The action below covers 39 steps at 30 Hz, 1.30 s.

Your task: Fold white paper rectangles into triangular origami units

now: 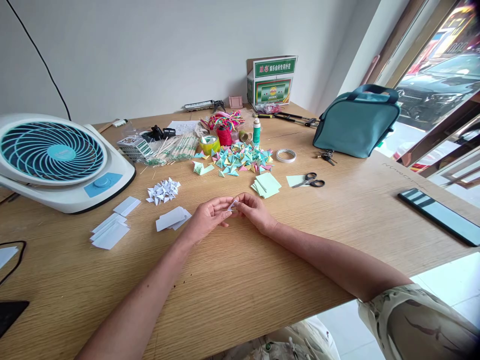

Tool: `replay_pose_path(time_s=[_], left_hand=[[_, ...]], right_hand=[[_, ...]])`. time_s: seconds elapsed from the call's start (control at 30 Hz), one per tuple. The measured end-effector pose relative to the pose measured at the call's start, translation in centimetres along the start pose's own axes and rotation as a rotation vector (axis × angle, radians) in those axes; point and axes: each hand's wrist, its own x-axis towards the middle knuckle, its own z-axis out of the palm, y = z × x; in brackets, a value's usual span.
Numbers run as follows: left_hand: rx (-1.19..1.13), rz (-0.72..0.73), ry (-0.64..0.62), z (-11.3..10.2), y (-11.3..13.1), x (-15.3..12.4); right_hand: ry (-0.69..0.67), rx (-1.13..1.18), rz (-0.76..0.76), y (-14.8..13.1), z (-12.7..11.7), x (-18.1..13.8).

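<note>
- A small white folded paper [233, 205] is being pinched between both hands, over the middle of the wooden table [285, 245].
- Its left part is being gripped by the thumb and fingers of the left hand [210, 216].
- Its right part is being gripped by the thumb and fingers of the right hand [255, 212]; the two hands are being held close together, their fingertips meeting around the paper.
- Just beside the left hand, a few white slips [170, 219] are being supported by the table, with more white strips [111, 235] being spread farther left.
- Behind these, white folded pieces [163, 191] are being gathered in a heap.
- Beyond the right hand, pale green sheets [267, 184] are being stacked loosely; to their right, another green sheet [294, 180] is being partly covered by scissors [315, 182].
- Farther back, a heap of coloured folded pieces [242, 161] is being flanked by a tape roll [286, 155].
</note>
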Motion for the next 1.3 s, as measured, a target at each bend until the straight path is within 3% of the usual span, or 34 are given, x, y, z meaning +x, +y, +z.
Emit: replay_pose_path(time_s=[1.3], left_hand=[[0.182,0.078,0.087,0.8,0.1,-0.4]], right_hand=[[0.035,-0.114,-0.02,0.6,-0.3,0.3]])
